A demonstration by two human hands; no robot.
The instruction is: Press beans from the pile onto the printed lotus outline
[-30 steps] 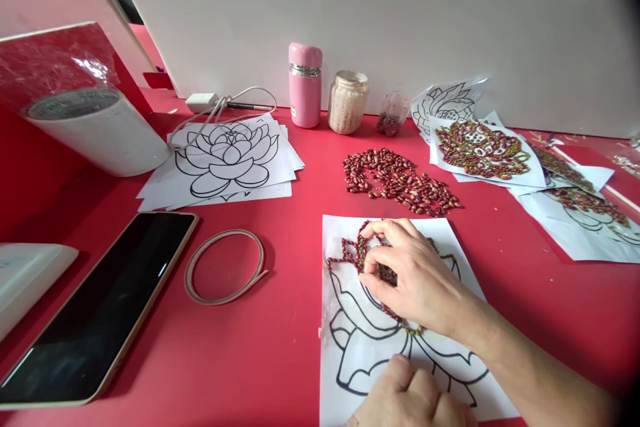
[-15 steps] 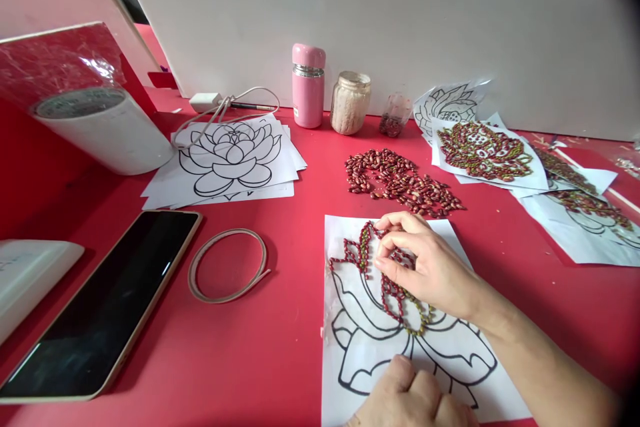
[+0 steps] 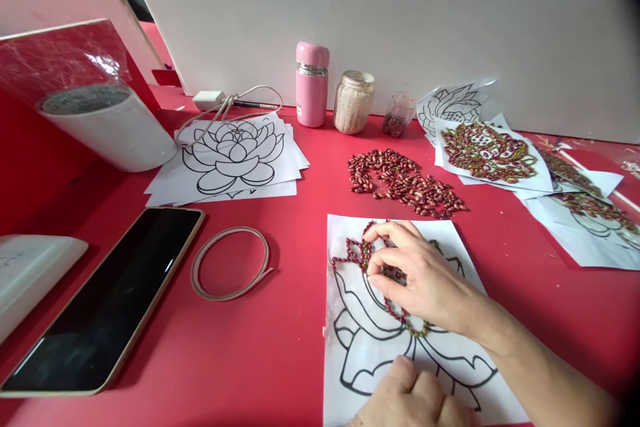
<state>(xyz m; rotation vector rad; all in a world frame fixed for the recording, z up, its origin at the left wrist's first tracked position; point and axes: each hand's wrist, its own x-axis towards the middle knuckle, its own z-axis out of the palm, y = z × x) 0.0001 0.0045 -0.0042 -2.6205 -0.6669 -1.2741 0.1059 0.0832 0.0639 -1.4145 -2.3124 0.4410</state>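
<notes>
A white sheet with a printed lotus outline (image 3: pixel 373 347) lies on the red table, its upper lines partly covered by dark red and green beans (image 3: pixel 356 252). My right hand (image 3: pixel 415 273) reaches over the bean-covered petals. Its thumb and a bent finger come together beside a row of beans at the upper left; whatever is between the tips is too small to make out. Close to the sheet's lower edge, my left hand (image 3: pixel 415 397) rests on the paper with fingers curled under, hiding what they may hold. A loose pile of red beans (image 3: pixel 405 180) lies just beyond the sheet.
A phone (image 3: pixel 110 293) and a coiled strip (image 3: pixel 233 232) lie to the left. Behind are printed lotus sheets (image 3: pixel 160 190), a pink flask (image 3: pixel 311 97), a jar (image 3: pixel 354 103) and a small clear cup (image 3: pixel 400 110). Bean-covered sheets (image 3: pixel 580 237) overlap at right.
My right hand has shifted slightly left and down over the petals, uncovering beans at the sheet's upper right. The left hand stays in place. The view has moved a little.
</notes>
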